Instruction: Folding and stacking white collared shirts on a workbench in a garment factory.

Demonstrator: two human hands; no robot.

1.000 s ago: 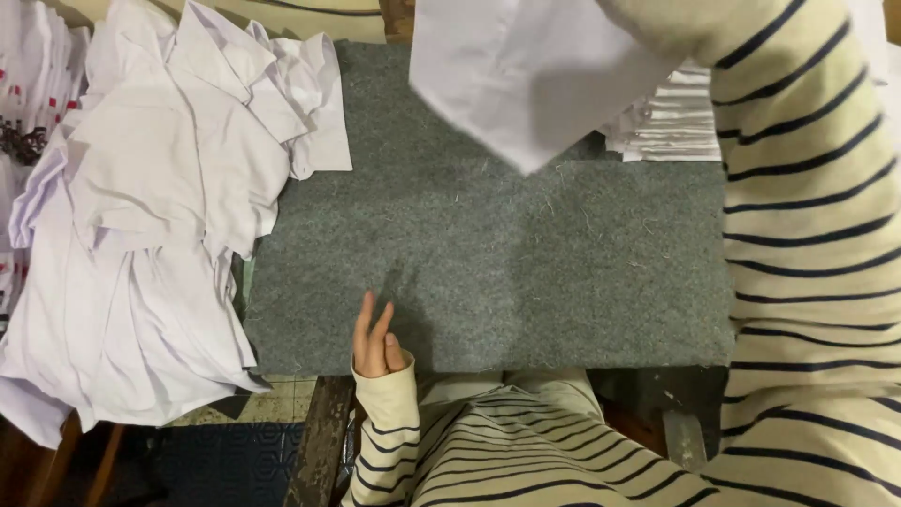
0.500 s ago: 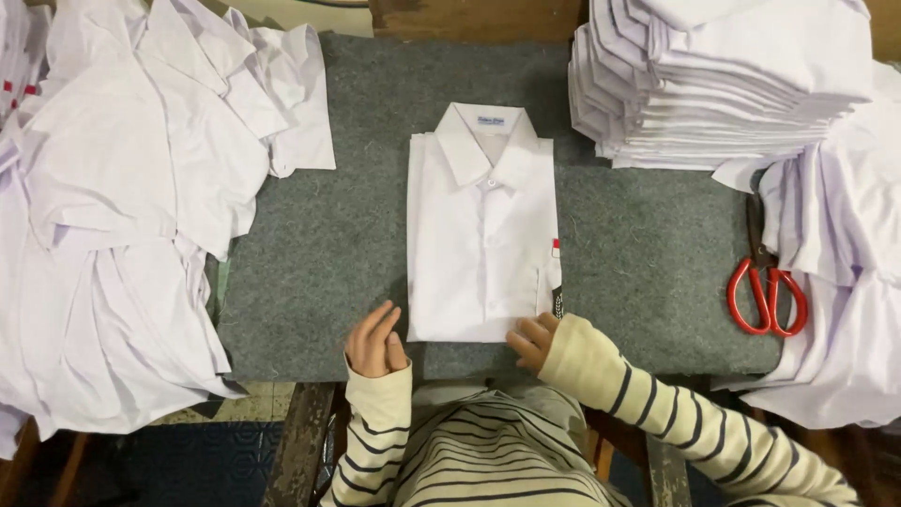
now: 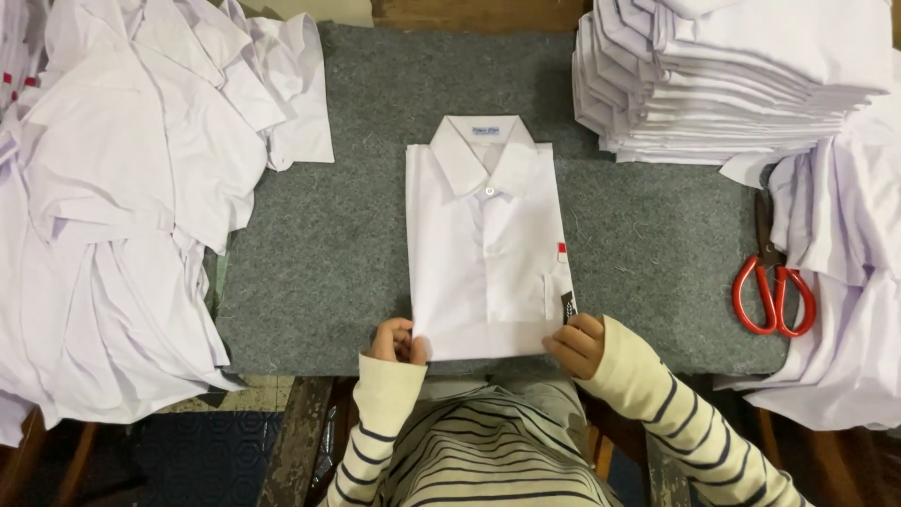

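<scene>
So there's a folded white shirt lying flat in the middle of a grey felt mat, collar pointing away from the person, buttoned up, with a small red tag on its right edge and a dark tag near the lower right corner. Both hands are down at the near hem. The left hand sits at the bottom left corner with its fingers curled in, pinching the edge of the fabric as far as I can make out. The right hand is at the bottom right corner, fingers bent and bunched together, touching the hem just under that dark tag; can't say for sure if it's gripping or only resting there. Sleeves are cream with dark stripes. Off to the left there's a big loose heap of unfolded white shirts spilling over the mat's edge. Top right is a neat stack of folded shirts, and below it more loose white fabric, with red-handled scissors lying partly tucked under that cloth, well apart from the hands.
</scene>
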